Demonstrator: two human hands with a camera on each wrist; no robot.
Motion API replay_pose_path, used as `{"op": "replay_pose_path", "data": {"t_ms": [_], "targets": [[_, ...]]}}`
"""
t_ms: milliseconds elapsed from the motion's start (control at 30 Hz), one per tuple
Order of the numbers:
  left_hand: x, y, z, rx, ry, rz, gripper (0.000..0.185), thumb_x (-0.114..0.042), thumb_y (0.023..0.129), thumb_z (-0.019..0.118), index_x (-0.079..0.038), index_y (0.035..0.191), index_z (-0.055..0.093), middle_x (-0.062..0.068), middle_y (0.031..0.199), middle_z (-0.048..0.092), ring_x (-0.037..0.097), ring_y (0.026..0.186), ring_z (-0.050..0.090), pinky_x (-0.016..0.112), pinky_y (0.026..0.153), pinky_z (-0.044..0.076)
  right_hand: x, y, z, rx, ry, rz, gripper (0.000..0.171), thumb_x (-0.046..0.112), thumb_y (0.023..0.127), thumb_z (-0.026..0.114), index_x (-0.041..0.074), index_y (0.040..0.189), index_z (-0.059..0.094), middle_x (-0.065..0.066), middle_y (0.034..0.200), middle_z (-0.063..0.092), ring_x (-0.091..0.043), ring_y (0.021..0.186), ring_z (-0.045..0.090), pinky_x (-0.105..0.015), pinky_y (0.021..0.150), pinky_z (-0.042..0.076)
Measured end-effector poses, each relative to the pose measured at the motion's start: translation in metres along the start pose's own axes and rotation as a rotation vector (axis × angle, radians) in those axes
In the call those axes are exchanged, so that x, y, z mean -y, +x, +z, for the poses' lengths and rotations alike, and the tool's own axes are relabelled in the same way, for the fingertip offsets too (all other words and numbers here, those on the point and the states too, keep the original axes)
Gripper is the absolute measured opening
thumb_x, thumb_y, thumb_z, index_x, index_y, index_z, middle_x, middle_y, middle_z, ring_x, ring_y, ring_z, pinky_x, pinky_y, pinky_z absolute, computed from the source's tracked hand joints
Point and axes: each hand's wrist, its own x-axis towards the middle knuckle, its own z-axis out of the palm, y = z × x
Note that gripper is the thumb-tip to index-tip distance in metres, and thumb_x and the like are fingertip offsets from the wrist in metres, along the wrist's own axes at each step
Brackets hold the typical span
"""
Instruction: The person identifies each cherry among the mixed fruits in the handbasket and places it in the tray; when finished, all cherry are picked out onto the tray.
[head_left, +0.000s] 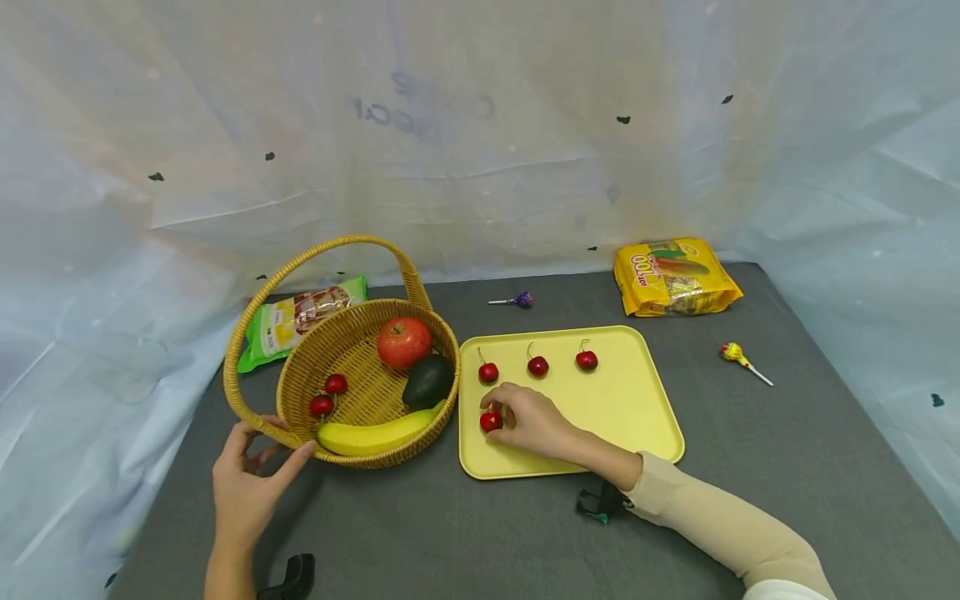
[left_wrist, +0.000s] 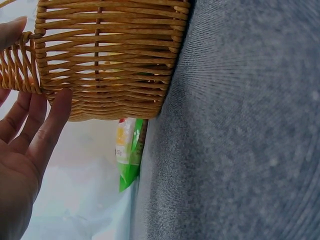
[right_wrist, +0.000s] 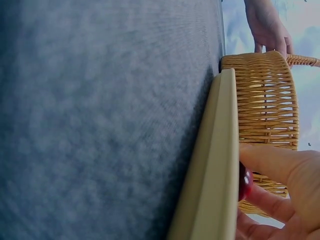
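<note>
- Pinch grip, right hand (head_left: 532, 422): thumb and fingers are closed round one cherry (head_left: 491, 422) over the near-left part of the yellow tray (head_left: 600, 425). Cannot tell whether the fruit touches the tray floor or is lifted.
- Risk, judged: the cherry is small, round and glossy; a squeeze off its middle could shoot it out of the fingertips.
- Left hand (head_left: 251, 483) grasps the wicker basket (head_left: 371, 400) at the near foot of its handle (head_left: 300, 262), thumb one side, fingers the other. Risk: holding at one edge only, an upward pull could tip the basket and roll its load.
- Basket stands on the grey table just left of the tray; cannot tell if the two touch. A cherry let go short of the rim could drop between them.
- Inside: two cherries (head_left: 322, 406) at the left, red apple (head_left: 404, 343), avocado (head_left: 430, 383) and banana (head_left: 382, 435) along the right and near sides. Apple looks likeliest to roll if the basket tilts.
- Three stemmed cherries (head_left: 537, 367) sit in a row along the tray's far part, near the right fingers. A careless sweep could catch a stem or set one rolling.
- Further out: purple lollipop (head_left: 524, 300), yellow lollipop (head_left: 731, 352) and yellow packet (head_left: 675, 279), well apart from both hands; low risk. Green packet (head_left: 273, 329) lies just behind the basket; a backward shove could push it.
</note>
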Motion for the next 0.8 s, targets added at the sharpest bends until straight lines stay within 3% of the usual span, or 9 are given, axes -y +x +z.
{"op": "replay_pose_path", "data": {"t_ms": [300, 500, 667, 800], "targets": [[-0.001, 0.000, 0.000, -0.004, 0.007, -0.002, 0.050, 0.016, 0.069, 0.083, 0.008, 0.111, 0.059, 0.013, 0.108, 0.060, 0.008, 0.100, 0.059, 0.010, 0.074, 0.054, -0.001, 0.000, -0.003, 0.004, 0.067, -0.014, 0.042, 0.008, 0.079, 0.085, -0.001, 0.114, 0.064, -0.005, 0.090, 0.060, -0.015, 0.068, 0.057, -0.022, 0.062, 0.049], [0.001, 0.000, 0.003, -0.010, 0.005, -0.005, 0.050, 0.015, 0.068, 0.084, 0.007, 0.111, 0.059, 0.011, 0.108, 0.061, 0.008, 0.100, 0.059, 0.010, 0.074, 0.053, 0.010, 0.005, -0.022, -0.052, 0.052, 0.002, 0.052, 0.018, 0.080, 0.086, -0.001, 0.123, 0.062, -0.012, 0.102, 0.062, -0.020, 0.068, 0.056, -0.023, 0.061, 0.048], [0.004, 0.000, 0.002, -0.023, 0.000, 0.001, 0.050, 0.017, 0.067, 0.084, 0.008, 0.110, 0.060, 0.008, 0.107, 0.061, 0.008, 0.101, 0.059, 0.009, 0.074, 0.053, 0.033, 0.032, -0.038, -0.116, 0.069, -0.052, 0.052, 0.020, 0.084, 0.083, 0.002, 0.128, 0.061, -0.013, 0.109, 0.062, -0.028, 0.080, 0.061, -0.023, 0.064, 0.050], [0.004, 0.000, 0.002, -0.025, -0.002, 0.002, 0.052, 0.017, 0.066, 0.084, 0.008, 0.111, 0.060, 0.009, 0.107, 0.061, 0.007, 0.101, 0.058, 0.008, 0.075, 0.052, 0.058, 0.066, -0.039, -0.101, 0.099, -0.115, 0.044, 0.017, 0.091, 0.076, 0.003, 0.129, 0.061, -0.013, 0.112, 0.061, -0.027, 0.088, 0.062, -0.029, 0.070, 0.054]]}}
